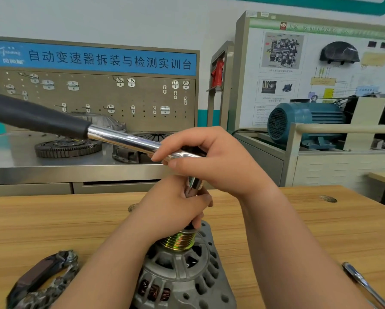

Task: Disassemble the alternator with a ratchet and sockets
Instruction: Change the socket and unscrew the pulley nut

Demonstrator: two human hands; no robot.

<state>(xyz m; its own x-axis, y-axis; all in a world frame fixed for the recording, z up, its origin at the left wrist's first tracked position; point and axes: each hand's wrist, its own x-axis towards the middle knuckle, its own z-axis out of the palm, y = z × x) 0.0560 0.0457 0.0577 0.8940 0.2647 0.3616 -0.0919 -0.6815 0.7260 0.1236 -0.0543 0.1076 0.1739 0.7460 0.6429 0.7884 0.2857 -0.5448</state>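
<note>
Wooden table (53,224): right hand (213,161) grips ratchet (120,139); left hand (176,208) grips socket (194,182).

automotive training workshop | tool pegboard (93,97) | electric motor (305,123) | wiring display board (334,70)

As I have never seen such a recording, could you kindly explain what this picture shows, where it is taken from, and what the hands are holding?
There is no machine here: a person works bare-handed, and the one picture comes from a camera worn on their head, looking down. The right hand grips the ratchet near its head; the left hand curls round the socket below it, above the alternator's pulley. The alternator stands on a wooden table. Left of it lies a dark loose part; at the right, a chrome tool. Behind stands a steel bench with a toothed wheel.
</note>
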